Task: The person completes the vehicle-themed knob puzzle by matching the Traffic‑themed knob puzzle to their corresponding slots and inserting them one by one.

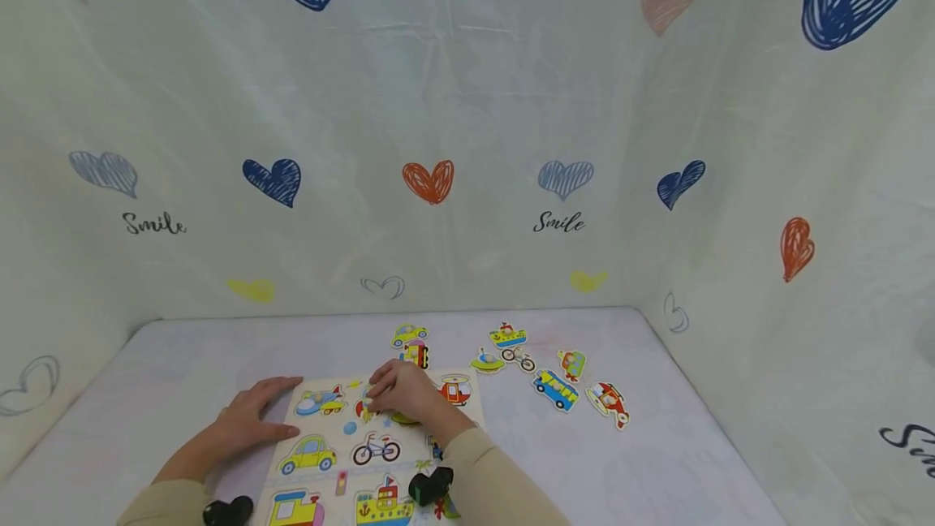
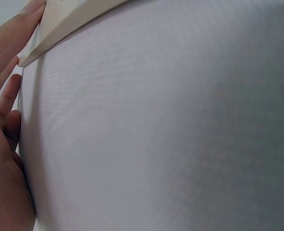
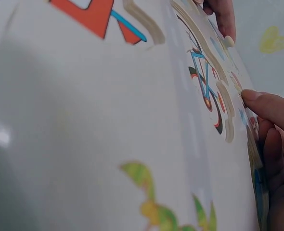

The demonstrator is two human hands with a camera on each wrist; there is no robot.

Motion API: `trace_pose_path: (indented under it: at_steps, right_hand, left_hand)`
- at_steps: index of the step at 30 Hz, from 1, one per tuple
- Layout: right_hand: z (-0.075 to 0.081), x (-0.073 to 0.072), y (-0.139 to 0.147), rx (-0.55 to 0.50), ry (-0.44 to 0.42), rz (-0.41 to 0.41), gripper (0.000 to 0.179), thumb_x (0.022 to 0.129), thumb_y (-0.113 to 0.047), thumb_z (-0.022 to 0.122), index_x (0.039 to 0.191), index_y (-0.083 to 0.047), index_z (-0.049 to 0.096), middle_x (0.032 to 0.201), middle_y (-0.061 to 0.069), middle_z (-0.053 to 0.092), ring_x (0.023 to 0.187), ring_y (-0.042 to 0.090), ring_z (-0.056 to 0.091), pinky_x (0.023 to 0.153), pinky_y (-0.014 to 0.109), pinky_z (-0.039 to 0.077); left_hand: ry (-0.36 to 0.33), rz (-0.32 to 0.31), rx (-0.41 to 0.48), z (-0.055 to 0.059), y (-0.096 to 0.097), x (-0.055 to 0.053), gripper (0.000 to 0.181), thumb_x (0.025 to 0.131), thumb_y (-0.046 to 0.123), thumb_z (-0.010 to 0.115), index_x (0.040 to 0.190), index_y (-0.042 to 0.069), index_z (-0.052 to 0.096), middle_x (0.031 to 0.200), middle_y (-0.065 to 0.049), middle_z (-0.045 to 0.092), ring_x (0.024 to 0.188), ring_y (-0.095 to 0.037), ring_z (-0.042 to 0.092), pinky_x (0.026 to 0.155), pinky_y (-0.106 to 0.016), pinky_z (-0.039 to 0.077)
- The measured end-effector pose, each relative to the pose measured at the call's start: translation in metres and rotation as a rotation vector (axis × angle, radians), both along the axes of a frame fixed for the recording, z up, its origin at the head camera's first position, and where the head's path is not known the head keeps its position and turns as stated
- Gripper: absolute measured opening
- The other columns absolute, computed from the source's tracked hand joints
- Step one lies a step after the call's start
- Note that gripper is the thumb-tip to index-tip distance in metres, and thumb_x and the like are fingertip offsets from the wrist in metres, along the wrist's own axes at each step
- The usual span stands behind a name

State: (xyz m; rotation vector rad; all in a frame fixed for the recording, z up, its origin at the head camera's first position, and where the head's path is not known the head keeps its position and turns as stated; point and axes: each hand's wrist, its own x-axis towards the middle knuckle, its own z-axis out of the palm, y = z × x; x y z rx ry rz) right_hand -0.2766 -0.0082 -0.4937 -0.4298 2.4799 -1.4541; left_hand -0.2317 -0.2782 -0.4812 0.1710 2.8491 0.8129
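A wooden picture puzzle board (image 1: 343, 424) with vehicle-shaped recesses lies on the table. My right hand (image 1: 409, 392) is over its upper middle, pinching a small red-and-yellow puzzle piece (image 1: 363, 407) largely covered by the fingers. In the right wrist view, the right thumb (image 3: 262, 103) comes down close to the board's surface, beyond the bicycle picture (image 3: 207, 82). My left hand (image 1: 252, 416) rests at the board's left edge, fingers extended and thumb toward the board. The left wrist view shows the left hand (image 2: 5, 120) beside the board's pale wooden side (image 2: 79, 19).
Loose vehicle pieces lie beyond the board: a car (image 1: 409, 335), a train (image 1: 416, 354), a ship (image 1: 507, 336), a flying saucer (image 1: 487, 361), a bicycle (image 1: 519, 360), a bus (image 1: 555, 390), a green-and-red piece (image 1: 572, 364) and a helicopter (image 1: 609, 404). A heart-printed curtain (image 1: 467, 104) hangs behind.
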Motion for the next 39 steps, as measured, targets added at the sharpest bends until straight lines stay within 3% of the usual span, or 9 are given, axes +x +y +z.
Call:
trace_pose_path:
  at_steps: [7, 12, 16, 21, 27, 39]
  right_hand:
    - [0.002, 0.000, 0.004, 0.018, 0.005, 0.028, 0.011, 0.076, -0.015, 0.085, 0.085, -0.018, 0.079, 0.100, -0.021, 0.060, 0.091, 0.002, 0.054, 0.078, 0.022, 0.046]
    - [0.010, 0.004, 0.012, -0.042, -0.085, -0.002, 0.026, 0.077, -0.018, 0.085, 0.099, -0.029, 0.077, 0.098, -0.016, 0.061, 0.077, 0.010, 0.058, 0.066, 0.026, 0.049]
    - [0.015, 0.006, 0.021, -0.071, -0.119, -0.026, 0.028, 0.077, -0.021, 0.084, 0.102, -0.032, 0.076, 0.092, -0.008, 0.060, 0.073, 0.015, 0.058, 0.062, 0.028, 0.048]
    - [0.018, 0.001, 0.038, -0.104, -0.131, -0.011, 0.028, 0.080, -0.018, 0.082, 0.105, -0.026, 0.076, 0.096, -0.007, 0.062, 0.076, 0.016, 0.056, 0.063, 0.026, 0.048]
    - [0.017, -0.009, 0.066, -0.082, -0.079, -0.022, 0.027, 0.081, -0.019, 0.081, 0.108, -0.021, 0.076, 0.098, -0.010, 0.066, 0.075, 0.015, 0.056, 0.061, 0.026, 0.047]
    - [0.009, -0.018, 0.115, -0.136, -0.088, -0.181, 0.031, 0.082, -0.017, 0.079, 0.113, -0.017, 0.075, 0.099, -0.005, 0.070, 0.084, 0.019, 0.059, 0.066, 0.027, 0.049]
  left_hand:
    - [-0.006, 0.010, 0.005, 0.001, 0.002, 0.000, 0.091, 0.073, 0.045, 0.082, 0.144, 0.005, 0.043, 0.145, -0.032, 0.032, 0.126, -0.054, 0.028, 0.094, -0.077, 0.022]
    - [-0.004, 0.011, 0.005, -0.001, 0.000, 0.000, 0.090, 0.072, 0.044, 0.083, 0.143, 0.006, 0.043, 0.145, -0.032, 0.032, 0.126, -0.053, 0.027, 0.094, -0.077, 0.022]
    - [-0.002, 0.002, -0.001, -0.001, -0.002, 0.000, 0.090, 0.072, 0.046, 0.082, 0.143, 0.005, 0.044, 0.145, -0.031, 0.033, 0.126, -0.054, 0.028, 0.094, -0.077, 0.022]
    - [0.001, 0.006, -0.005, -0.001, 0.000, 0.001, 0.091, 0.072, 0.046, 0.082, 0.143, 0.005, 0.043, 0.145, -0.031, 0.033, 0.126, -0.054, 0.028, 0.094, -0.077, 0.022]
    - [-0.016, 0.024, -0.002, 0.001, 0.003, 0.000, 0.092, 0.071, 0.045, 0.083, 0.144, 0.006, 0.042, 0.146, -0.031, 0.031, 0.127, -0.054, 0.026, 0.095, -0.077, 0.021]
    - [-0.011, 0.031, -0.009, -0.001, 0.003, -0.001, 0.092, 0.072, 0.044, 0.083, 0.144, 0.006, 0.042, 0.146, -0.031, 0.031, 0.127, -0.054, 0.025, 0.095, -0.077, 0.021]
